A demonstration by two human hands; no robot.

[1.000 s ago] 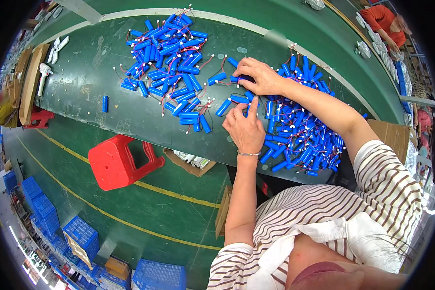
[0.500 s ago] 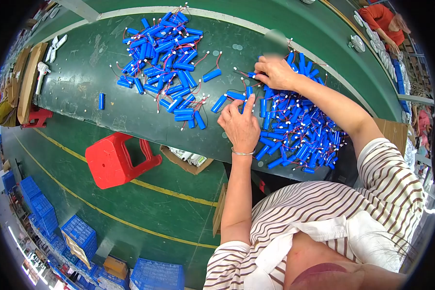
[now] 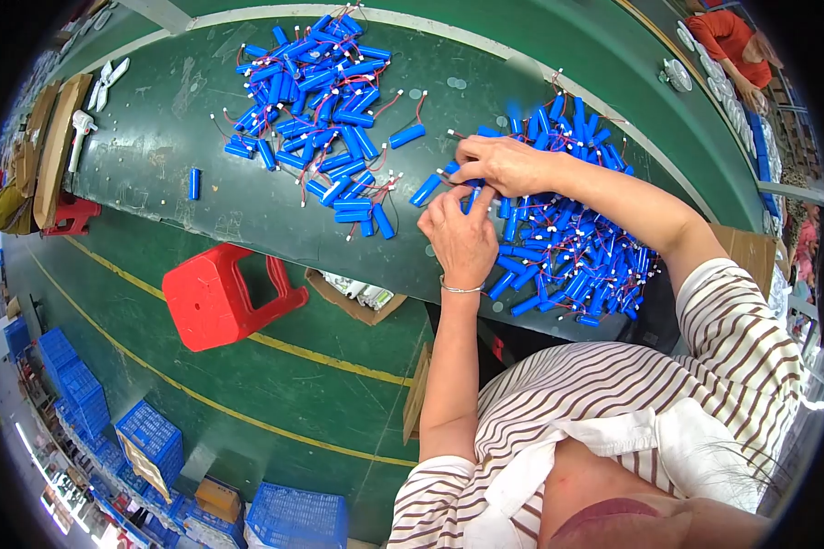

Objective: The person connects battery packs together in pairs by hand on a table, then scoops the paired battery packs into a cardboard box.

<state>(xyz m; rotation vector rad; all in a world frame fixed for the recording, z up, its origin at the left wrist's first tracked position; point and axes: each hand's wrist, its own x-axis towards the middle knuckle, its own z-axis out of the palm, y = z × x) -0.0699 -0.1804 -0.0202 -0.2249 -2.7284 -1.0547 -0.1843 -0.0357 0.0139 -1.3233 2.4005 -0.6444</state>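
Observation:
My left hand (image 3: 462, 240), with a bracelet at the wrist, rests at the left edge of the right pile, its fingers at blue cylinders with red wires. My right hand (image 3: 504, 166) is bent just above it, fingers together over the same cylinders; what its fingertips hold is hidden. One blue cylinder (image 3: 425, 189) lies left of my fingers. A large pile of blue cylinders (image 3: 581, 247) spreads to the right, and another pile (image 3: 311, 101) lies to the upper left. A single cylinder (image 3: 407, 136) sits between the piles.
The green table (image 3: 156, 156) bears a lone blue cylinder (image 3: 194, 184) and a white tool (image 3: 81, 137) at the left. A red stool (image 3: 201, 302) and an open carton (image 3: 352, 302) stand below its front edge. A person in red (image 3: 728, 46) is at the upper right.
My right hand went right to the pile's upper edge, then came back left and down beside my left hand. My left hand has stayed nearly in place. The view has shifted slightly.

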